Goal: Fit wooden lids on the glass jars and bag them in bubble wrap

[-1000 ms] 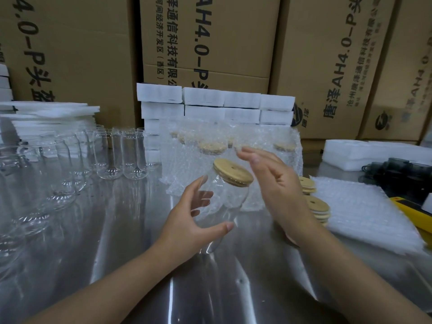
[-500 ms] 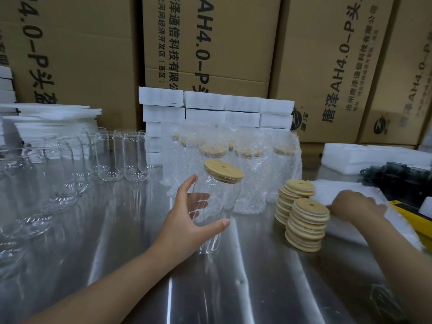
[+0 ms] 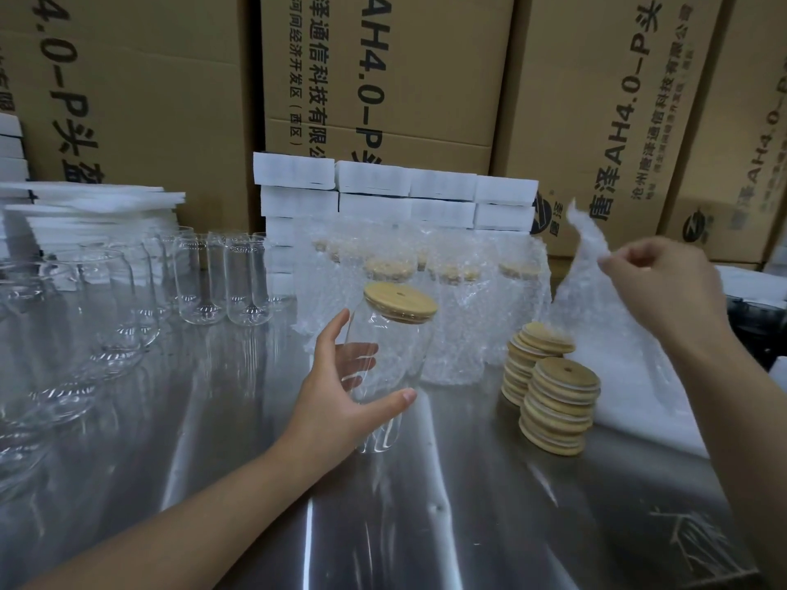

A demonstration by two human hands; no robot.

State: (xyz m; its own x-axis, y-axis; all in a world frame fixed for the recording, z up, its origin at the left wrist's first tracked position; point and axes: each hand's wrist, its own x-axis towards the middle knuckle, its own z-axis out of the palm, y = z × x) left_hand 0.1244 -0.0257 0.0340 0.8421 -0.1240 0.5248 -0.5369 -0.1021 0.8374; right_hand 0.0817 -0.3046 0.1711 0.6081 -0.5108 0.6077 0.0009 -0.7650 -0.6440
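Observation:
My left hand (image 3: 340, 393) grips a clear glass jar (image 3: 389, 368) around its lower body, tilted slightly right above the steel table. A round wooden lid (image 3: 400, 302) with a small hole sits on the jar's mouth. My right hand (image 3: 664, 287) is raised at the right and pinches the top edge of a bubble wrap bag (image 3: 596, 287), which hangs down from the fingers. Two stacks of wooden lids (image 3: 553, 398) stand on the table between my hands. Behind the jar stand several lidded jars wrapped in bubble wrap (image 3: 451, 291).
Several bare glass jars (image 3: 204, 283) crowd the left and back left of the steel table (image 3: 426, 504). White foam blocks (image 3: 392, 193) and cardboard boxes (image 3: 383, 70) line the back. A pile of bubble wrap bags (image 3: 647, 406) lies at the right, dark objects beyond it.
My right hand left the lid, reached to the bubble wrap pile at the right, and now lifts one bag up. My left hand keeps holding the lidded jar.

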